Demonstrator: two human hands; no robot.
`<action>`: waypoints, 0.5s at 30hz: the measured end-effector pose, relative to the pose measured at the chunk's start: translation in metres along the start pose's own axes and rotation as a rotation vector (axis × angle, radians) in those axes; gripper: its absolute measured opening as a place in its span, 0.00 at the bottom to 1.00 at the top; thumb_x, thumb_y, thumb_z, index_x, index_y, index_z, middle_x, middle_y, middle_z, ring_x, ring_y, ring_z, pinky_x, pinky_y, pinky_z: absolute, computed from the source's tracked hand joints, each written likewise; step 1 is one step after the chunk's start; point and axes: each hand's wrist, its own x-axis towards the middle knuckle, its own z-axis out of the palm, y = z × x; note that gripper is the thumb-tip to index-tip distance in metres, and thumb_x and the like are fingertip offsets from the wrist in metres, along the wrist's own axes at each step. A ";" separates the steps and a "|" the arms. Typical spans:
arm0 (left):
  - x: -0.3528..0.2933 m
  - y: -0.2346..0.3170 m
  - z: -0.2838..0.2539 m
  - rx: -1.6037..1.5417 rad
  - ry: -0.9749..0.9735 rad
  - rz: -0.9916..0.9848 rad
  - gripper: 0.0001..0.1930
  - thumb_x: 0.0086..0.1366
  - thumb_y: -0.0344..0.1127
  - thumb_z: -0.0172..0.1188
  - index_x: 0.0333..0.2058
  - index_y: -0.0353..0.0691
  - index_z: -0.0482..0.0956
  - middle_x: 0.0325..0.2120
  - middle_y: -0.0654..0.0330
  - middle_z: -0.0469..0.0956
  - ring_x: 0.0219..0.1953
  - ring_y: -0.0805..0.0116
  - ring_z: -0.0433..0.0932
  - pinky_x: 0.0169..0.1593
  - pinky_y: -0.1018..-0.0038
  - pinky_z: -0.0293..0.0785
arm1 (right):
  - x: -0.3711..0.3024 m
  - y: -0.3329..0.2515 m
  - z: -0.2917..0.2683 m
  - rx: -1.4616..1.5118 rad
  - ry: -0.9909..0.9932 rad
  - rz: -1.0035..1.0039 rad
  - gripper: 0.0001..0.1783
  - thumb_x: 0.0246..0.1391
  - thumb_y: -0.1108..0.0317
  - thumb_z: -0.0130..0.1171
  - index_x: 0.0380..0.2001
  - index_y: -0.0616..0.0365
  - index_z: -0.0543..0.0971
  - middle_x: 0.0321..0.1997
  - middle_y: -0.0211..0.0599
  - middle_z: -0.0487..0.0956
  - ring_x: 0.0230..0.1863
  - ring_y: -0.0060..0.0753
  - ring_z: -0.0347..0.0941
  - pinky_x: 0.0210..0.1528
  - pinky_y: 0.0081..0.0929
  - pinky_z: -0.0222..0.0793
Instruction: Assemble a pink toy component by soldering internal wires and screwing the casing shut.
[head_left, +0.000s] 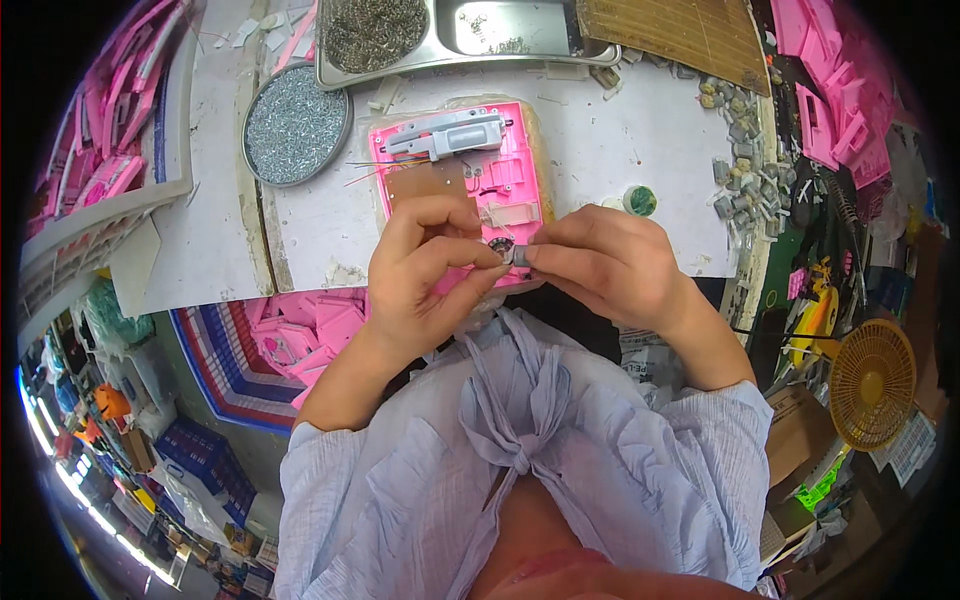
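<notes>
A pink plastic housing (515,170) lies on the table in front of me. Across its far part sits a light grey plastic piece (465,137), and a brown board (425,182) with thin coloured wires at its left side. My left hand (425,268) is closed over the near edge, thumb and forefinger pinching beside a small dark round part (502,245). From the other side my right hand (615,265) pinches a small grey block-like part (520,256) against it. The fingertips almost meet there and partly cover both parts.
A round tray of small screws (298,125) stands left; a metal tray (480,28) with small metal pieces is at the back. Several small grey parts (735,190) lie along the right edge, near a green roll (640,201). A basket (215,365) of pink parts sits below left.
</notes>
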 end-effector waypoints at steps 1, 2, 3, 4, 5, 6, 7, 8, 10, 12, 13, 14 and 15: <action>0.001 -0.001 -0.002 -0.019 -0.001 0.005 0.15 0.50 0.18 0.72 0.37 0.36 0.82 0.44 0.51 0.73 0.41 0.61 0.78 0.41 0.70 0.78 | -0.002 0.002 0.001 0.001 0.009 0.005 0.16 0.45 0.74 0.68 0.41 0.59 0.82 0.37 0.38 0.83 0.34 0.38 0.81 0.34 0.30 0.79; 0.002 -0.003 -0.005 -0.037 -0.001 0.009 0.16 0.50 0.19 0.72 0.38 0.36 0.81 0.45 0.51 0.74 0.42 0.60 0.78 0.42 0.69 0.77 | -0.003 0.004 0.001 0.002 0.017 0.010 0.16 0.45 0.74 0.68 0.41 0.59 0.82 0.37 0.38 0.83 0.34 0.39 0.81 0.34 0.31 0.79; 0.004 -0.005 -0.008 -0.055 -0.001 0.014 0.17 0.50 0.19 0.72 0.40 0.37 0.81 0.45 0.51 0.74 0.42 0.59 0.78 0.43 0.68 0.77 | -0.003 0.005 0.000 -0.006 0.018 0.014 0.16 0.46 0.75 0.68 0.41 0.59 0.82 0.37 0.39 0.83 0.34 0.39 0.81 0.35 0.31 0.79; 0.006 -0.008 -0.012 0.090 0.058 0.025 0.17 0.52 0.21 0.72 0.41 0.37 0.80 0.45 0.50 0.75 0.43 0.57 0.78 0.45 0.66 0.76 | -0.003 0.006 0.000 -0.013 0.018 0.019 0.16 0.46 0.75 0.68 0.42 0.59 0.82 0.38 0.39 0.84 0.34 0.39 0.82 0.35 0.31 0.79; 0.010 -0.013 -0.017 0.236 0.118 0.036 0.18 0.53 0.23 0.72 0.43 0.38 0.80 0.45 0.50 0.75 0.44 0.56 0.78 0.48 0.65 0.75 | -0.003 0.008 -0.001 -0.020 0.018 0.023 0.16 0.47 0.75 0.68 0.42 0.59 0.82 0.38 0.39 0.84 0.34 0.39 0.82 0.35 0.32 0.79; 0.014 -0.019 -0.021 0.382 0.179 0.046 0.19 0.54 0.26 0.72 0.45 0.38 0.79 0.45 0.50 0.76 0.44 0.54 0.78 0.50 0.63 0.73 | -0.002 0.012 -0.002 -0.017 0.054 0.044 0.17 0.47 0.74 0.69 0.43 0.59 0.81 0.38 0.39 0.84 0.34 0.40 0.82 0.36 0.32 0.79; 0.015 -0.029 -0.024 0.500 0.163 0.020 0.19 0.56 0.28 0.72 0.46 0.39 0.79 0.44 0.51 0.76 0.45 0.54 0.78 0.50 0.63 0.71 | -0.002 0.017 -0.001 -0.015 0.088 0.063 0.17 0.48 0.74 0.69 0.44 0.59 0.81 0.38 0.39 0.84 0.34 0.41 0.82 0.36 0.32 0.79; 0.015 -0.038 -0.027 0.624 0.149 -0.012 0.19 0.57 0.30 0.71 0.46 0.39 0.78 0.44 0.51 0.77 0.45 0.53 0.78 0.51 0.62 0.69 | 0.000 0.022 -0.002 -0.008 0.121 0.080 0.17 0.48 0.74 0.69 0.44 0.59 0.81 0.39 0.39 0.85 0.35 0.41 0.82 0.36 0.32 0.79; 0.007 -0.048 -0.028 0.696 0.129 -0.158 0.15 0.60 0.36 0.69 0.44 0.42 0.79 0.39 0.57 0.79 0.42 0.57 0.77 0.48 0.63 0.64 | 0.005 0.031 0.001 -0.078 0.128 0.161 0.18 0.49 0.73 0.70 0.45 0.58 0.80 0.40 0.38 0.85 0.33 0.43 0.82 0.35 0.31 0.79; 0.001 -0.048 -0.029 0.735 0.074 -0.132 0.13 0.59 0.34 0.69 0.43 0.43 0.80 0.35 0.60 0.78 0.40 0.59 0.77 0.46 0.63 0.63 | 0.003 0.034 0.008 -0.069 0.086 0.329 0.18 0.49 0.70 0.71 0.45 0.58 0.81 0.44 0.39 0.85 0.43 0.47 0.82 0.43 0.33 0.78; -0.002 -0.047 -0.029 0.756 0.048 -0.121 0.12 0.59 0.34 0.69 0.42 0.43 0.80 0.34 0.61 0.78 0.39 0.60 0.76 0.44 0.63 0.62 | 0.006 0.036 0.010 -0.079 0.070 0.321 0.18 0.48 0.70 0.72 0.44 0.58 0.81 0.47 0.41 0.85 0.49 0.49 0.79 0.49 0.36 0.75; -0.002 -0.044 -0.028 0.751 0.055 -0.131 0.10 0.59 0.32 0.69 0.39 0.42 0.80 0.32 0.62 0.78 0.37 0.61 0.76 0.44 0.64 0.62 | 0.009 0.040 0.013 -0.090 0.055 0.313 0.19 0.48 0.70 0.72 0.44 0.58 0.81 0.50 0.42 0.84 0.55 0.50 0.76 0.55 0.39 0.72; 0.001 -0.039 -0.026 0.745 0.062 -0.142 0.08 0.59 0.31 0.69 0.37 0.42 0.80 0.31 0.62 0.78 0.36 0.62 0.76 0.43 0.65 0.62 | 0.011 0.042 0.016 -0.100 0.040 0.305 0.19 0.47 0.70 0.72 0.44 0.59 0.81 0.54 0.43 0.83 0.61 0.52 0.73 0.61 0.42 0.68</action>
